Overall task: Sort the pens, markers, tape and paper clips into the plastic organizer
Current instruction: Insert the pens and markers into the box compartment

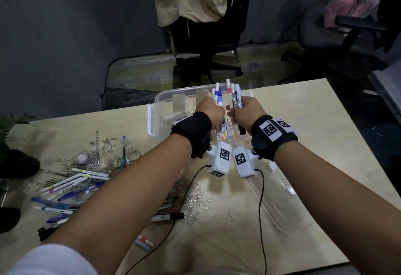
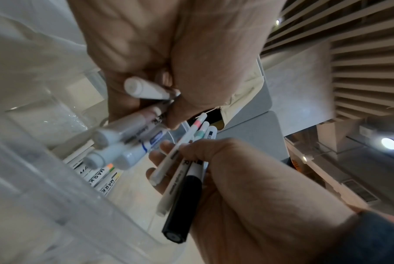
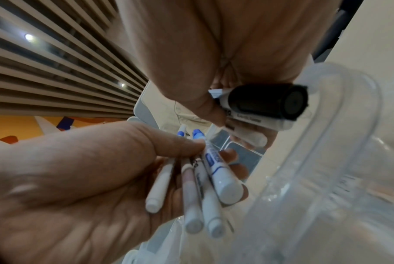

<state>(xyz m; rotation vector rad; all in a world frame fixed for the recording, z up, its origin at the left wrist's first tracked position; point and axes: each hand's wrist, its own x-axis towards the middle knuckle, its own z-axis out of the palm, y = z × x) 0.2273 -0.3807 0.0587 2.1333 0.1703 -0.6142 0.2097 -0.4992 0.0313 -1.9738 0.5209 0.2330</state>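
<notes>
The clear plastic organizer stands at the table's far edge, with several white markers lying in one compartment. Both hands hover over it side by side. My left hand grips a bundle of white markers with blue ends, also seen from below as the left hand around that bundle. My right hand grips a second bundle with pink and green bands and one black-capped marker. The black cap points down into the organizer wall.
On the table's left lie loose pens and markers, tape rolls and scattered paper clips. A black-capped marker lies under my left forearm. A clear lid rests at right. Office chairs stand beyond the table.
</notes>
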